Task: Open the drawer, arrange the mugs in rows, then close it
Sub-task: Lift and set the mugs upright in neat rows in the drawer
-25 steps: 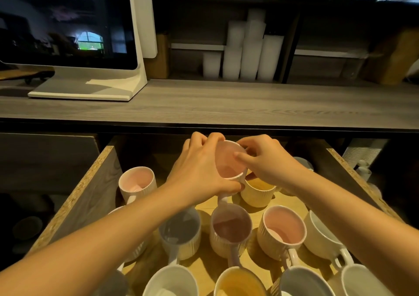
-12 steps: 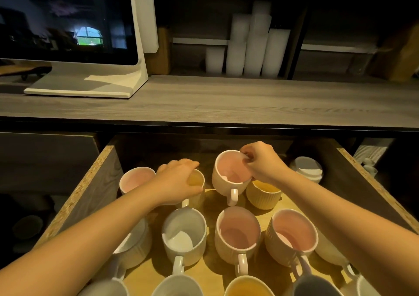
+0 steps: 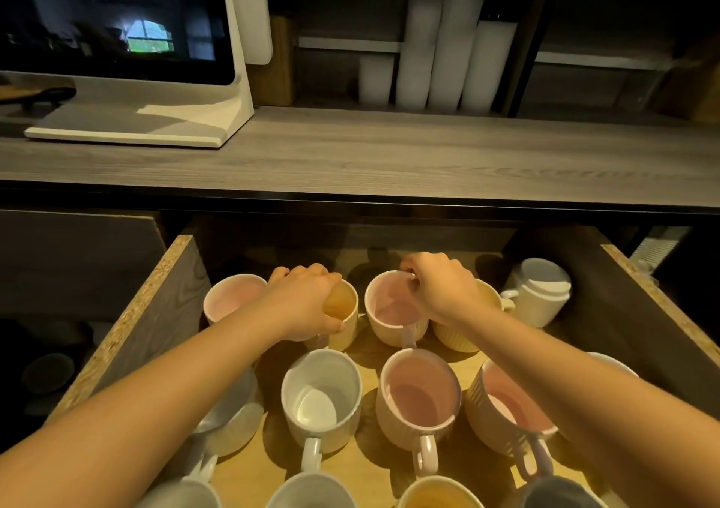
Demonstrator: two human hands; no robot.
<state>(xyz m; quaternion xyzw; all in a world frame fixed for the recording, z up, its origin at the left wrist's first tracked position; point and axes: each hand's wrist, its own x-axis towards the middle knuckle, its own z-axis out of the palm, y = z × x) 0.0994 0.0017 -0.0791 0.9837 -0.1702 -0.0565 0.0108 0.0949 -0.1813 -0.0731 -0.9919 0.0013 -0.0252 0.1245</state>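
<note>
The yellow mug [image 3: 345, 307] sat in the far row of the open drawer [image 3: 128, 324], cream on the outside and amber within. My left hand [image 3: 304, 305] was curled over its rim, fingers on the far side and thumb on the near wall. Just to its right stood the pink-lined mug [image 3: 391, 307], upright, cream outside, with its handle pointing near. My right hand [image 3: 440, 289] pinched its far right rim between fingertips and thumb.

A second pink mug [image 3: 233, 297] stood at the left end of that row, close to the drawer's left wall. A ribbed yellow mug [image 3: 456, 338] was partly hidden behind my right wrist. A white mug [image 3: 541, 293] sat near the right wall; I could not tell how it stood. The middle row held a white mug [image 3: 321, 394] and two pink ones, handles toward me, with narrow strips of bare wood between them. More mugs crowded the near edge. Behind the far row lay shadowed bare floor. Above ran the grey countertop [image 3: 350, 157] carrying a monitor [image 3: 117, 20]
</note>
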